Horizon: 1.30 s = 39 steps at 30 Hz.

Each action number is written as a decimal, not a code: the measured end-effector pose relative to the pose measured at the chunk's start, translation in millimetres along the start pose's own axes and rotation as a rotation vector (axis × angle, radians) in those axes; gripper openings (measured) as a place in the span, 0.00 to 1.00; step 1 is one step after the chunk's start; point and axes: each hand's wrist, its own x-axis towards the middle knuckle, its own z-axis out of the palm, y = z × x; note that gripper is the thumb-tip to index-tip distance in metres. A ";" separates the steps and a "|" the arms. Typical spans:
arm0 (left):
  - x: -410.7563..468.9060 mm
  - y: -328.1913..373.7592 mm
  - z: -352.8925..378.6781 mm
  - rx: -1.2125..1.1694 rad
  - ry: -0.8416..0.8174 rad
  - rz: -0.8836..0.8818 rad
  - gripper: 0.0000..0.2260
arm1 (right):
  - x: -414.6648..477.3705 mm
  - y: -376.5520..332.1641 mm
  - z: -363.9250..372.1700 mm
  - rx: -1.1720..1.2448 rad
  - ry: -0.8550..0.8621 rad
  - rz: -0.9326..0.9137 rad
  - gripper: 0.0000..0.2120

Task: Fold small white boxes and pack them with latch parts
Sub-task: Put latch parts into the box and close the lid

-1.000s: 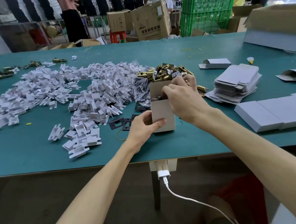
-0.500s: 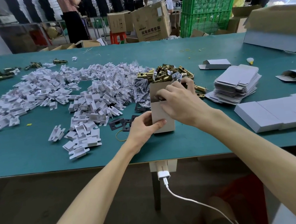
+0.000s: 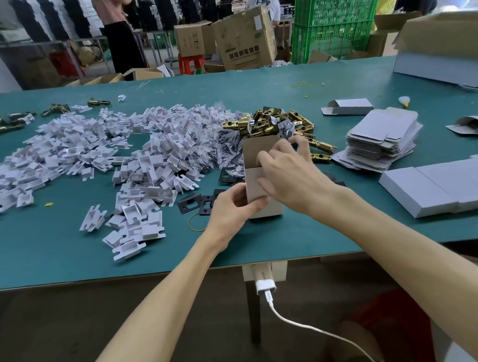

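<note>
Wide teal worktop (image 3: 49, 257) across the whole view, with green crates (image 3: 338, 10) and brown cartons (image 3: 244, 40) behind it. At the far right corner a big open carton (image 3: 447, 52), inside not visible. On the left half a broad heap of white plastic inserts (image 3: 98, 159), spread loose. At the right edge a row of closed white boxes (image 3: 442, 184) lying side by side and touching, content hidden. Just behind them a stack of flat box blanks (image 3: 382, 137), not yet folded. Behind the middle a heap of brass latch parts (image 3: 270, 122), touching the right fringe of the inserts. Further right two half-folded boxes on their sides, one (image 3: 347, 107) beyond the blanks, the other (image 3: 477, 125) near the right edge with a dark open end. In the middle near the front edge the small white box (image 3: 263, 207), standing upright on the worktop, top open, lid flap (image 3: 258, 149) raised at the back; interior dark and mostly covered, content not possible to tell. At its lower left corner the left hand (image 3: 232, 210), thumb on the front wall, fingers curled round the side and clamped on it. Over the open top the right hand (image 3: 293, 178), thumb on the front wall, fingers bent over the rim, pinching the upper part of the box. Just left of the box some black flat plates (image 3: 193, 204) and a thin yellow rubber band (image 3: 195, 224). Under the worktop edge a white charger (image 3: 266, 284) with a cable hanging down.
</note>
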 end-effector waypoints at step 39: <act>1.0 -1.5 -6.0 -0.248 0.145 -0.096 0.08 | -38.8 -12.3 85.9 1.545 0.198 0.576 0.06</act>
